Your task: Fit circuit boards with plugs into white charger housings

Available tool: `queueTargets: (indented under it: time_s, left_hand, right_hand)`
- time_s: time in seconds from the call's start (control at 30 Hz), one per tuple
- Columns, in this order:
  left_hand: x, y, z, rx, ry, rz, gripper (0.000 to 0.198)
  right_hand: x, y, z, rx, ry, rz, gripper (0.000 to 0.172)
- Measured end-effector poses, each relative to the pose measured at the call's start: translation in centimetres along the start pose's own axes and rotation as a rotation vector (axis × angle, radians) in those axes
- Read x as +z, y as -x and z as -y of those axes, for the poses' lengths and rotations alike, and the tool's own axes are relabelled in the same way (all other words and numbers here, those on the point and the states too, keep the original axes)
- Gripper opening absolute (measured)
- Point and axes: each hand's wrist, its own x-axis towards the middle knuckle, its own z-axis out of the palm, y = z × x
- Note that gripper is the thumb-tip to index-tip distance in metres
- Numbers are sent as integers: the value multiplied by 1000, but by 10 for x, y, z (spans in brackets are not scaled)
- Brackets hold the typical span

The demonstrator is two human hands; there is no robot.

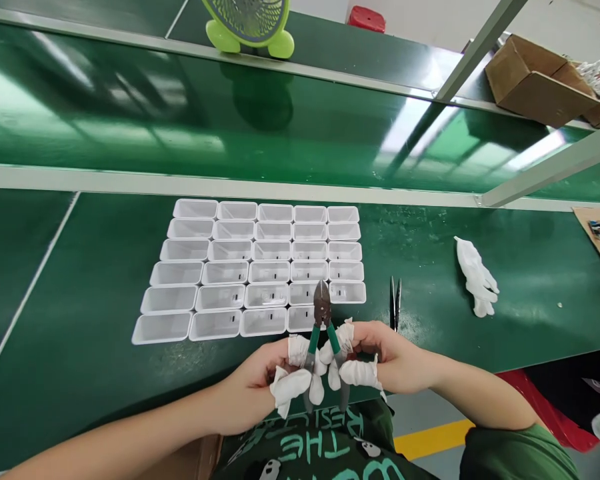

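Both hands hold a pair of diagonal cutting pliers in front of my body, jaws pointing away from me. The handles are green and grey and spread apart. My left hand pinches the left handle, and my right hand grips the right one. White finger covers sit on the thumbs and several fingertips. Just beyond the pliers stand rows of small white plastic bins. Tiny dark pieces lie in several of these bins. The pliers' head overlaps the front right bins and partly hides them.
Black tweezers lie right of the bins. Farther right is a white glove on the green table. Above the back edge runs a shelf with a green fan and a cardboard box. A slanted white post stands at right.
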Motion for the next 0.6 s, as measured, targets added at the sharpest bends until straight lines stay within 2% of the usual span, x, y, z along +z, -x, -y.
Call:
queueTargets:
  time_s: [0.1,0.2,0.37,0.6]
  left_hand:
    - [-2,3,6,-20,15,15,44]
    - [-4,4,10,-55,8,-25,46]
    - [-4,0,11,10,109,-39,40]
    - [0,1,11,-105,121,-28,49]
  right_hand:
    - [0,0,-4,3,-5,-9,42]
    - [1,0,-7,15,-12,13,42]
    - [4,-1,-2,20,-89,55,42]
    - [2,3,5,11,113,69,39]
